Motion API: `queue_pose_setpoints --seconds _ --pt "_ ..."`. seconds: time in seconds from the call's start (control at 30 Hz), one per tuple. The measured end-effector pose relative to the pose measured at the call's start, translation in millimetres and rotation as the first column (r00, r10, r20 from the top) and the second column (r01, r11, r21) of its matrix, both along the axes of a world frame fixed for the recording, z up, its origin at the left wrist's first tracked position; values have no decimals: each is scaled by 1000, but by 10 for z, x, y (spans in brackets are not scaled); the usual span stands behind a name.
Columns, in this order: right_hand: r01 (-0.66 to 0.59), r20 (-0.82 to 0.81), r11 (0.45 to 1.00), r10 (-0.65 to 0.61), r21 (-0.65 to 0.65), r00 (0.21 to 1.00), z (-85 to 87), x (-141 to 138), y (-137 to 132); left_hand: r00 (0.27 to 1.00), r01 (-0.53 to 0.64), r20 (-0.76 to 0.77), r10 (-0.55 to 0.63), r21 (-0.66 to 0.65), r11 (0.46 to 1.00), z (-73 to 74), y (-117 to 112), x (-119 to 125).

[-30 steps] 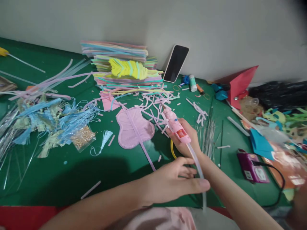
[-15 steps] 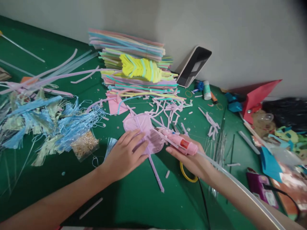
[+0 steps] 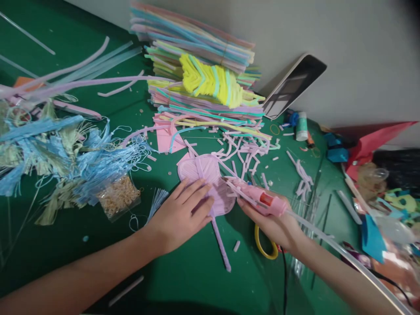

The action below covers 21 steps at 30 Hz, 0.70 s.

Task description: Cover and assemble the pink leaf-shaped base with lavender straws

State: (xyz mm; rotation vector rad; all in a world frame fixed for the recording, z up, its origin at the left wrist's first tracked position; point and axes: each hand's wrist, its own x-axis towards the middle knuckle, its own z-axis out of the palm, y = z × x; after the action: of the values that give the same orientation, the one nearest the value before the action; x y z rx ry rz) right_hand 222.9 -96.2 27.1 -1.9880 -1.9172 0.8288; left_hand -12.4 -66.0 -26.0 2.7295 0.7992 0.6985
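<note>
A pink fan-shaped piece (image 3: 210,173) made of strips lies flat on the green table (image 3: 183,271), its stick handle pointing toward me. My left hand (image 3: 182,214) rests flat on its near left part, fingers spread. My right hand (image 3: 275,221) grips a pink glue gun (image 3: 259,199), whose nozzle points left at the right edge of the fan piece. A clear glue stick trails from the back of the gun toward the lower right.
A tall stack of coloured strips (image 3: 197,78) with a yellow woven piece (image 3: 210,81) stands behind. Cut pink scraps (image 3: 243,148), blue tassels (image 3: 82,157), a bag of gold rings (image 3: 120,197), a leaning phone (image 3: 292,87), yellow-handled scissors (image 3: 262,245) and coloured paper (image 3: 374,144) lie around.
My left hand left the glue stick, moved left and settled flat on the pink fan piece. The glue gun swung down, its nozzle now at the fan's right edge. The view has moved closer.
</note>
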Motion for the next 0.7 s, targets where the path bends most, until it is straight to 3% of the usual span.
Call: queue_pose_setpoints --seconds 0.23,0.7 --pt "24 -67 997 -28 -68 997 21 -18 41 1000 -1 2 1 4 1000 0 3 -2" --pt "2 -140 997 -13 -74 990 -27 -2 52 1000 13 -6 -13 6 1000 15 12 -24"
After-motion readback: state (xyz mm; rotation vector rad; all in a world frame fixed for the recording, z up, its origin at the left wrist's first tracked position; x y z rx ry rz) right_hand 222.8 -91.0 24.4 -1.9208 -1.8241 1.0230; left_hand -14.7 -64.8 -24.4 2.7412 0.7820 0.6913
